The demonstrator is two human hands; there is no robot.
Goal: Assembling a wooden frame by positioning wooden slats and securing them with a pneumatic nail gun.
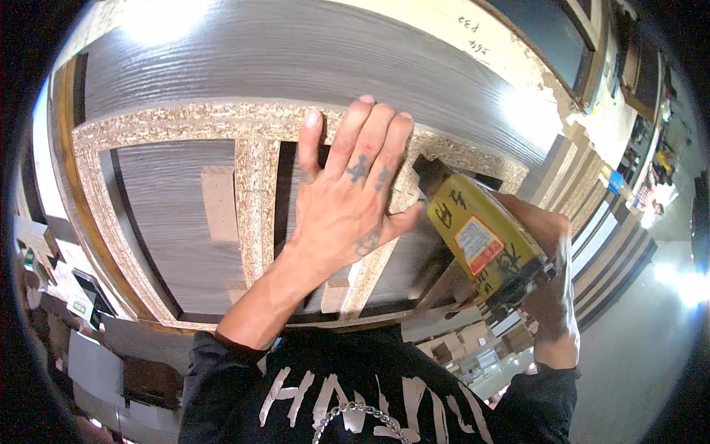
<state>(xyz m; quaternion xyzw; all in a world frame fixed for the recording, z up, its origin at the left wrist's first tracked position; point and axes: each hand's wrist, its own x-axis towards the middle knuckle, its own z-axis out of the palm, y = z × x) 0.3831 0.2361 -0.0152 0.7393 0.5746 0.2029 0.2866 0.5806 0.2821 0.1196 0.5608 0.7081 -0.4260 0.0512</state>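
Observation:
My left hand (351,181) presses down with its fingers stretched over the chipboard frame (255,192), near the junction of its long rail and a crosspiece. In my right hand (547,226) is a yellow and black nail gun (477,240), its dark nose (429,170) at the frame just right of my left thumb. Whether the nose touches the board I cannot tell. My right fingers are mostly hidden behind the tool's body. Beneath and beyond the frame shows a grey wood-grain panel (296,55). Small brown blocks (220,203) sit against the crosspieces.
A pale board with handwriting (473,33) runs behind the panel. Stacked boards (584,166) rise at the right, beside a grey floor (629,348). A phone-like dark device (90,288) lies at the lower left. Piled offcuts (473,340) are near my right arm.

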